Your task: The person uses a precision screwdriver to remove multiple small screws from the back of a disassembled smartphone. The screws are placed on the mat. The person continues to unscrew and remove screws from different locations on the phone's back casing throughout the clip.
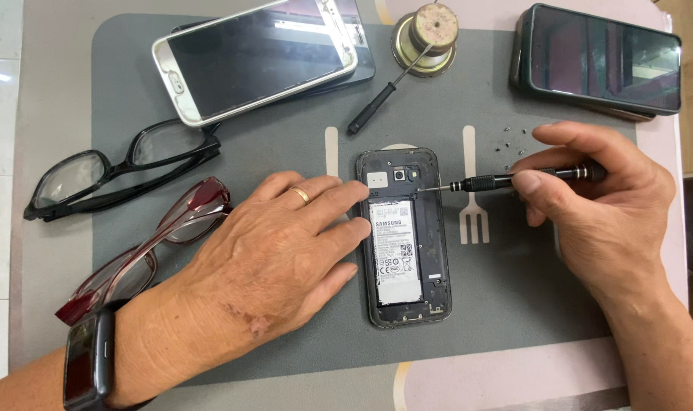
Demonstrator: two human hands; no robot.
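Partly, the left hand point(274, 251) hides the opened phone's point(403, 236) edge, perhaps touching.

A dark opened phone point(404, 237) lies lengthwise on the grey mat, back cover off (white-labelled battery exposed), a slim black screwdriver point(514, 180) lying level, tip at its upper right edge.

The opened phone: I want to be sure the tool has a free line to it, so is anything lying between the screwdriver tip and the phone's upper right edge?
Nothing visible does. The right hand holds the screwdriver level, its tip right at the upper right edge of the opened phone. The loose screws lie above the shaft; the left hand rests on the phone's far side.
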